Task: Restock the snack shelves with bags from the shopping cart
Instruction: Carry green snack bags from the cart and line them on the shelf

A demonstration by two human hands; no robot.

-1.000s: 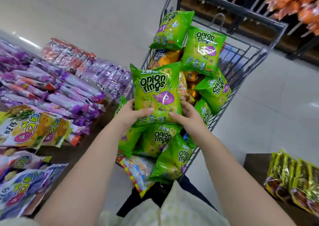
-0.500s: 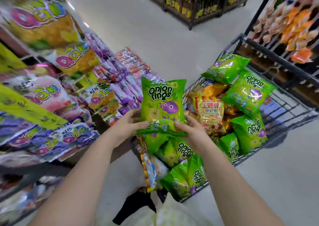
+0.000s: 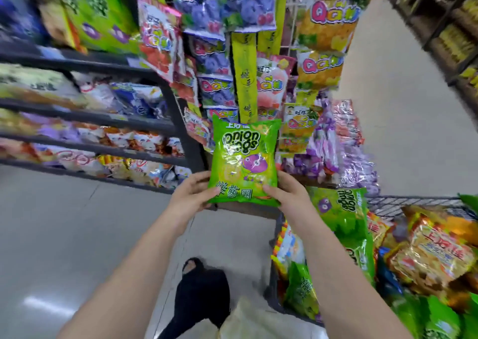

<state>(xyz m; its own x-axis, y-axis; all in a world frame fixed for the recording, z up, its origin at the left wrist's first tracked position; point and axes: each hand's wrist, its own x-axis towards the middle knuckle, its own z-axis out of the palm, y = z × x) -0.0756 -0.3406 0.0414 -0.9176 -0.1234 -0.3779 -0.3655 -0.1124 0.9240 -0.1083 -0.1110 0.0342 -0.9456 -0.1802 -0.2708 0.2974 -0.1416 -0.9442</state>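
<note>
Onion-rings bag (image 3: 244, 162) held upright before the snack shelves (image 3: 103, 118)
Left hand (image 3: 192, 196) and right hand (image 3: 287, 196) pinch its lower corners beside the shopping cart (image 3: 413, 202); slick foil could slip, or squeezing could crush the rings.

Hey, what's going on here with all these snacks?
A person holds one green onion rings bag by its lower corners, the left hand and right hand each gripping a side. It is up in front of the snack shelves, not yet placed. The shopping cart at the right holds more bags.
</note>
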